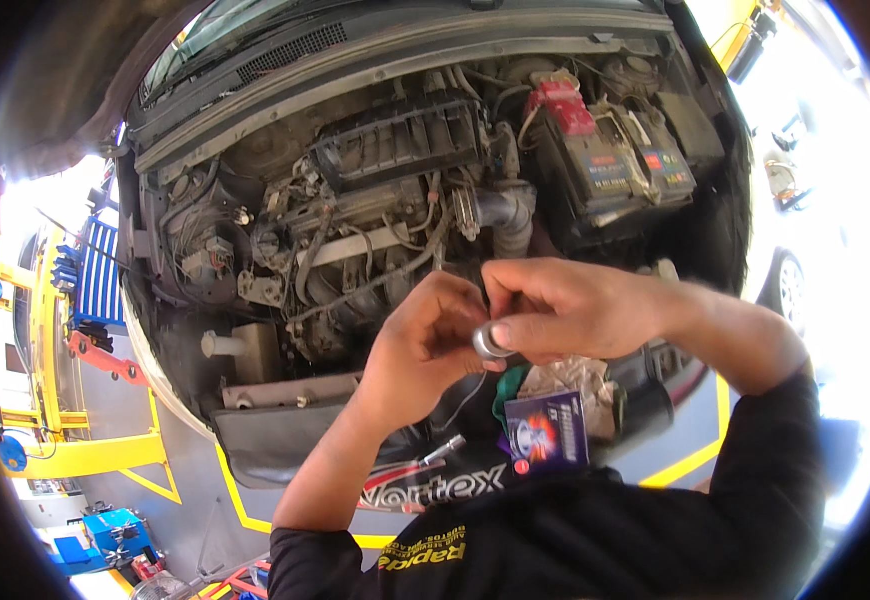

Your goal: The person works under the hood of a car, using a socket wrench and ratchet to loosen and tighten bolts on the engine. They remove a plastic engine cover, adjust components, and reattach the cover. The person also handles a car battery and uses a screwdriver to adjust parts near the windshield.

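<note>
Both my hands meet over the front of an open car engine bay. My right hand (570, 305) pinches a short silver metal cylinder (492, 341), its thumb lying against the round end. My left hand (420, 345) is curled around the same cylinder from the other side, its fingertips partly hidden. What lies deeper between the fingers cannot be made out. Below them, a small silver socket-like piece (442, 450) rests on a black fender cover (335, 450). A purple box (547, 432) sits to its right, beside crumpled brown paper (570, 385).
Beyond my hands stands the engine (355, 220), with hoses and wiring. A battery (610, 165) with a red terminal cover is at the far right. Yellow lift arms (85, 457) and a blue cabinet (98, 270) are at the left.
</note>
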A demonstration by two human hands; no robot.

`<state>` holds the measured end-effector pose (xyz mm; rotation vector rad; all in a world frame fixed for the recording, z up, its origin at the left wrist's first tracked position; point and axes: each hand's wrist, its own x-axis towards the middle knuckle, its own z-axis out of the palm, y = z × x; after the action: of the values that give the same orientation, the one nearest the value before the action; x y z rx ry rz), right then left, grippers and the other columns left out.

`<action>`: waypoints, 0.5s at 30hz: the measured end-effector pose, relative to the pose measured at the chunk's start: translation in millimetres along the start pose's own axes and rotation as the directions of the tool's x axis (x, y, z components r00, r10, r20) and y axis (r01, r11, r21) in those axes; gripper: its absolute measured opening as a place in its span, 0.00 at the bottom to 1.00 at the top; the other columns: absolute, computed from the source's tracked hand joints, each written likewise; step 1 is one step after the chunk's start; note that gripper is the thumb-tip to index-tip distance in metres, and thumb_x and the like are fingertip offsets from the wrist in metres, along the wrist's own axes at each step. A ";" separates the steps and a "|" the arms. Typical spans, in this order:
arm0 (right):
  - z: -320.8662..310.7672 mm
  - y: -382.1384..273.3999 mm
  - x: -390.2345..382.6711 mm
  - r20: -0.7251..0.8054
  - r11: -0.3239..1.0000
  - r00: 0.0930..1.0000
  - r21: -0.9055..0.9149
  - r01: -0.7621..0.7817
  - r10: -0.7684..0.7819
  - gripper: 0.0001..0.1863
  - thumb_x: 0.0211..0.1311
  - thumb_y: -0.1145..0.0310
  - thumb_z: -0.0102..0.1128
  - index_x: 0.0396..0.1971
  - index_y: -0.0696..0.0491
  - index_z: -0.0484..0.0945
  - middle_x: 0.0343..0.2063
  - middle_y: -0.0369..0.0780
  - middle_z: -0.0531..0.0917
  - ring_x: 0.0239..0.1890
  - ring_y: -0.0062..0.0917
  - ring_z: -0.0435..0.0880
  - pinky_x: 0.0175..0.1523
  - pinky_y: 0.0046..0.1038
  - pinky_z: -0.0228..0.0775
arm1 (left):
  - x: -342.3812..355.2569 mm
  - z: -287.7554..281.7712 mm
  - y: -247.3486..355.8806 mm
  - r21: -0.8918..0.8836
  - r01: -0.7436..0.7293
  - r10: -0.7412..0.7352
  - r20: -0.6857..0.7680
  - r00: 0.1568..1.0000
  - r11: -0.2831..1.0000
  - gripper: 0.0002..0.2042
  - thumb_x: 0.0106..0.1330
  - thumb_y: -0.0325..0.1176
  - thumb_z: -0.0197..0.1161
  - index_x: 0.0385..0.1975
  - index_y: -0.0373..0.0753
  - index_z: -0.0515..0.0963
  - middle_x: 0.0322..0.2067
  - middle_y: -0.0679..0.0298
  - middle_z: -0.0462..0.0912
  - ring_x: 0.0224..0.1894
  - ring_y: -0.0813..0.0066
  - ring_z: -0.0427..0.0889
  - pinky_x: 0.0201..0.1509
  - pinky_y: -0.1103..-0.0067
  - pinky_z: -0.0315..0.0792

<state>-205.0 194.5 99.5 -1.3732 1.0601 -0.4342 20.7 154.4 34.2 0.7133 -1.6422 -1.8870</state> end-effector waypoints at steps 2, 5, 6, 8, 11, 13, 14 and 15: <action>-12.9 -2.9 13.3 -0.013 0.999 0.999 0.005 0.032 -0.032 0.17 0.73 0.56 0.56 0.38 0.57 0.68 0.23 0.36 0.77 0.26 0.15 0.73 0.30 0.22 0.65 | 16.0 -15.1 1.2 -0.063 -0.029 0.033 0.059 0.998 0.998 0.13 0.63 0.18 0.67 0.44 0.32 0.72 0.41 0.64 0.78 0.42 0.77 0.83 0.46 0.80 0.80; -27.9 -0.7 33.9 -0.049 0.997 0.996 0.021 0.075 -0.074 0.17 0.73 0.57 0.55 0.37 0.58 0.67 0.19 0.36 0.75 0.22 0.17 0.72 0.29 0.23 0.65 | 38.5 -25.1 5.0 -0.005 -0.047 0.047 0.056 0.997 0.999 0.13 0.66 0.18 0.65 0.47 0.32 0.72 0.40 0.65 0.78 0.42 0.78 0.83 0.48 0.81 0.79; -29.3 1.7 38.5 -0.063 0.997 0.996 0.049 0.066 -0.063 0.17 0.74 0.58 0.55 0.37 0.58 0.67 0.19 0.36 0.75 0.22 0.17 0.72 0.28 0.24 0.64 | 39.9 -24.1 4.0 0.040 -0.042 0.042 0.019 0.999 0.998 0.12 0.69 0.20 0.62 0.49 0.31 0.72 0.39 0.63 0.81 0.42 0.78 0.83 0.48 0.81 0.77; -32.4 7.6 45.4 -0.097 0.999 0.994 0.019 0.050 -0.047 0.17 0.74 0.58 0.55 0.37 0.58 0.66 0.19 0.36 0.74 0.22 0.17 0.71 0.28 0.24 0.64 | 41.0 -28.3 -7.2 0.256 -0.044 0.051 -0.018 0.999 0.966 0.12 0.70 0.22 0.62 0.50 0.30 0.71 0.39 0.62 0.83 0.41 0.79 0.83 0.46 0.81 0.77; -35.5 16.9 49.9 -0.119 0.999 0.993 -0.043 -0.001 -0.005 0.17 0.74 0.58 0.55 0.38 0.57 0.66 0.18 0.36 0.74 0.21 0.17 0.71 0.27 0.25 0.64 | 41.8 -28.1 -9.2 0.218 0.048 -0.049 0.000 0.999 0.975 0.12 0.71 0.24 0.61 0.51 0.30 0.70 0.38 0.60 0.85 0.40 0.79 0.83 0.44 0.81 0.76; -37.0 18.8 48.3 -0.078 0.995 0.995 0.070 -0.064 0.070 0.17 0.74 0.57 0.55 0.38 0.57 0.66 0.18 0.36 0.74 0.21 0.17 0.71 0.27 0.25 0.64 | 42.0 -28.6 -12.4 0.140 0.071 -0.076 0.032 0.997 0.988 0.12 0.71 0.24 0.61 0.51 0.29 0.71 0.38 0.59 0.85 0.39 0.79 0.83 0.43 0.81 0.76; -38.4 19.1 46.8 -0.069 0.997 0.996 0.063 -0.049 0.054 0.17 0.73 0.57 0.55 0.38 0.57 0.66 0.18 0.36 0.74 0.21 0.17 0.71 0.27 0.25 0.64 | 42.9 -29.5 -16.2 0.135 0.042 -0.048 0.042 0.998 0.990 0.12 0.71 0.24 0.61 0.51 0.29 0.71 0.38 0.59 0.85 0.38 0.79 0.83 0.43 0.81 0.76; -39.9 20.2 45.7 -0.062 0.998 0.997 0.057 -0.035 0.038 0.17 0.73 0.57 0.55 0.39 0.57 0.66 0.18 0.36 0.75 0.21 0.17 0.71 0.27 0.25 0.63 | 43.6 -30.0 -19.1 0.129 0.012 -0.019 0.054 0.998 0.992 0.12 0.71 0.24 0.61 0.51 0.29 0.71 0.38 0.59 0.85 0.37 0.79 0.83 0.42 0.80 0.77</action>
<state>-220.7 139.7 70.4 -1.2963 1.1147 -0.4791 9.3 105.1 9.7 0.7344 -1.8113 -1.8393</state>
